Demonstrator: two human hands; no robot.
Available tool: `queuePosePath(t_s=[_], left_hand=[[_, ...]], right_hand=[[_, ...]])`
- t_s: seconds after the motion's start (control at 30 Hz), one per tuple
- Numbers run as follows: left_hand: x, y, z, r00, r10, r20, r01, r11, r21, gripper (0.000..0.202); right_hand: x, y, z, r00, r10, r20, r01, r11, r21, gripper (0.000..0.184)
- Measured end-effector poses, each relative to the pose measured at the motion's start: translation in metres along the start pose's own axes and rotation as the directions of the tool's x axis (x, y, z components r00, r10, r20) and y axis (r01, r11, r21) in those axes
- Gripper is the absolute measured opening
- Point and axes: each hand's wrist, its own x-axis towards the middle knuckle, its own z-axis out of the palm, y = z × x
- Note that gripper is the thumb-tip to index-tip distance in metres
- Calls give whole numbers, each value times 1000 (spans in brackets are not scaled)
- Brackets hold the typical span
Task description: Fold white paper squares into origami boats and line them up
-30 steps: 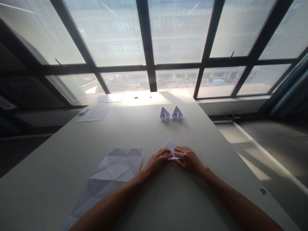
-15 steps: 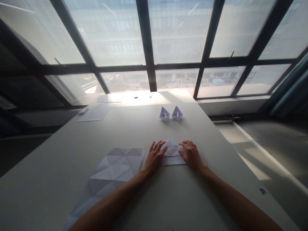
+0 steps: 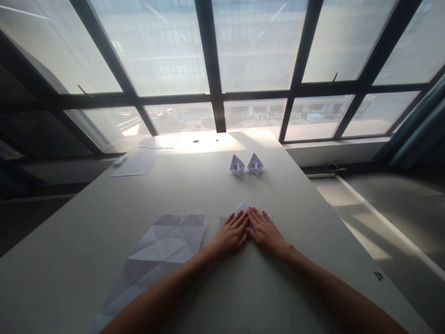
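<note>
A folded white sheet of paper (image 3: 242,205) lies on the table, its pointed top showing beyond my fingertips and its side corners sticking out. My left hand (image 3: 231,234) rests flat on it from the left, fingers stretched out. From the right, my right hand (image 3: 264,231) also presses flat on the paper, its fingertips meeting those of the left. Both hands hide most of the folded paper. Left of my left forearm is a larger creased sheet (image 3: 167,241), opened out, with the forearm over part of it.
Two folded paper boats (image 3: 237,165) stand side by side beyond my hands. Flat paper sheets (image 3: 135,164) lie at the far left of the white table (image 3: 187,190), beside a small white object (image 3: 120,161). Windows rise behind the table; its right edge drops to the floor.
My hands have come together from the paper's two sides to its middle. Their fingers, curled at the edges before, now lie flat over it.
</note>
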Motion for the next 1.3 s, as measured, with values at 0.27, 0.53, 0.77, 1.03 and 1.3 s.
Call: queuePosePath(t_s=[0.27, 0.53, 0.77, 1.03, 1.3], left_hand=[[-4, -4, 9, 990, -134, -40, 137, 988, 66, 72], [-4, -15, 19, 938, -336, -82, 344, 933, 111, 78], [-5, -18, 20, 938, -326, -116, 338, 936, 102, 71], [-6, -9, 4, 946, -324, 3, 323, 942, 90, 53], [-3, -11, 4, 943, -328, -47, 328, 945, -9, 43]], right_hand=[[1, 4, 0, 994, 100, 30, -99, 994, -39, 66], [5, 10, 0, 962, 271, 0, -271, 961, -53, 67], [5, 14, 4, 933, 356, -54, -359, 932, -49, 63], [2, 13, -1, 940, 335, -65, -336, 942, -13, 60], [1, 19, -3, 965, 236, -111, -227, 970, 90, 50]])
